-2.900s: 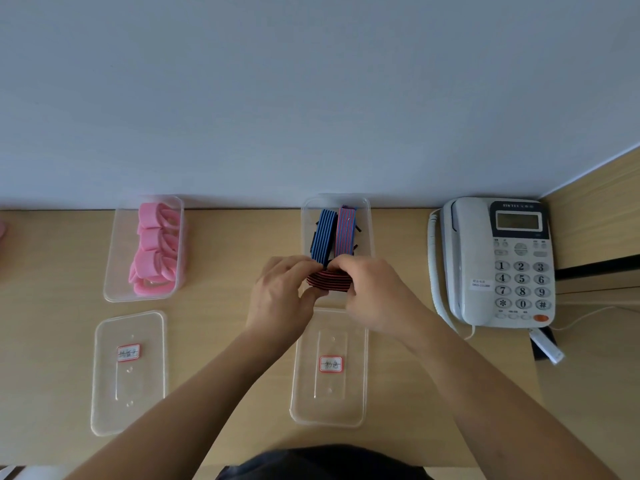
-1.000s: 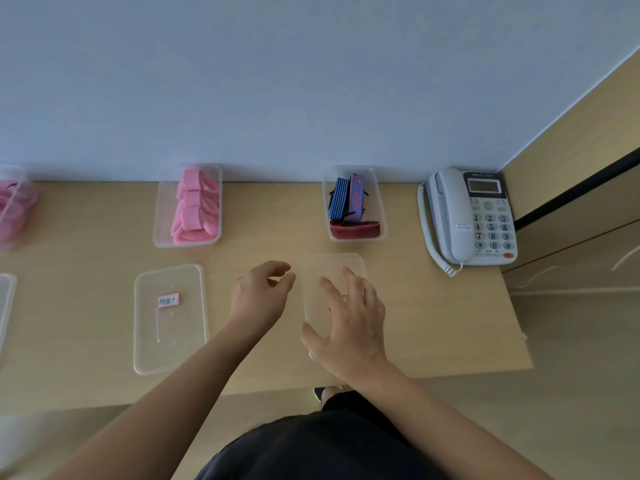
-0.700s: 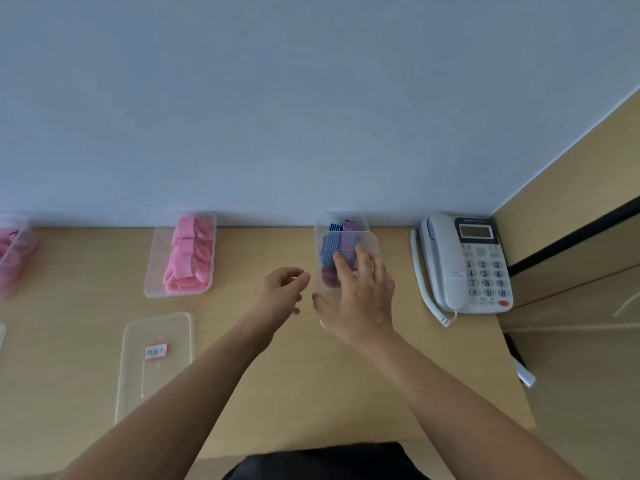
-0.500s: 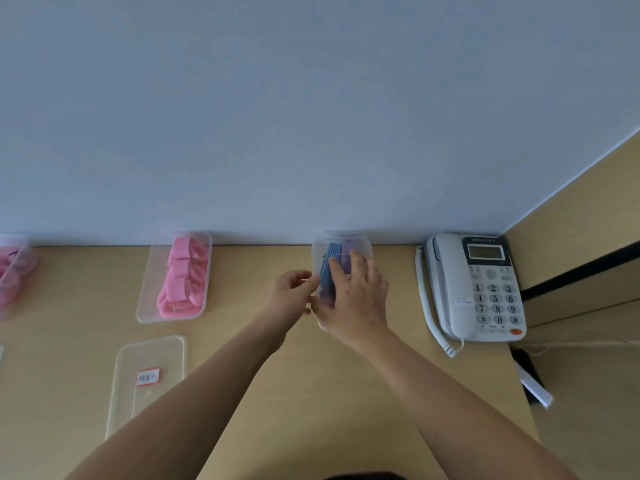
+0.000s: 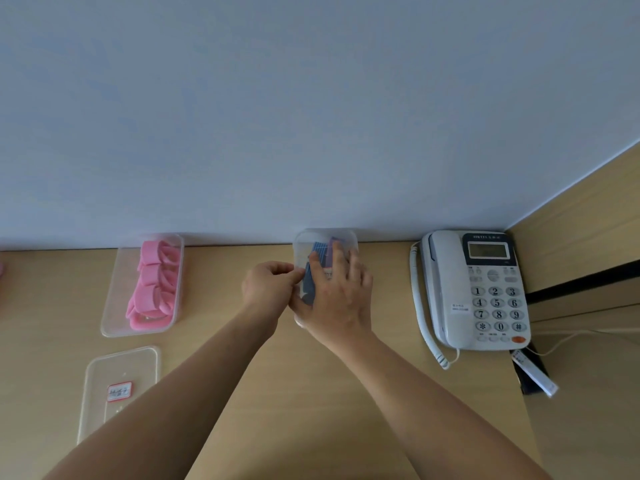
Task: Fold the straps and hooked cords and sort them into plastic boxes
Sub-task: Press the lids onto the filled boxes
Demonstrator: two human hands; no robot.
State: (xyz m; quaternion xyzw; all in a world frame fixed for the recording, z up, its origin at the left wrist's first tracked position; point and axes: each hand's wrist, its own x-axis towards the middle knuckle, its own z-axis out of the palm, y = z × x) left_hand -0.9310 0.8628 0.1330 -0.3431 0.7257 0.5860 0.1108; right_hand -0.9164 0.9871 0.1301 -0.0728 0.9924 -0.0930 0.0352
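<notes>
A clear plastic box (image 5: 325,237) stands against the wall at the middle of the desk, with folded blue and purple hooked cords (image 5: 320,254) showing through its clear lid (image 5: 349,239). My right hand (image 5: 337,296) lies flat on top of the lid, fingers spread, covering most of it. My left hand (image 5: 268,285) pinches the lid's left edge with curled fingers. A second clear box (image 5: 114,320) to the left holds several folded pink straps (image 5: 150,289) and stands uncovered.
A loose clear lid (image 5: 121,386) with a red-bordered label lies near the desk's front left. A white desk telephone (image 5: 474,289) sits at the right, its coiled cord beside it. A wooden side panel (image 5: 581,237) rises at the far right.
The folded red cord went into the middle box. My right hand then carried the labelled lid from the desk up onto that box, and my left hand came to its left edge.
</notes>
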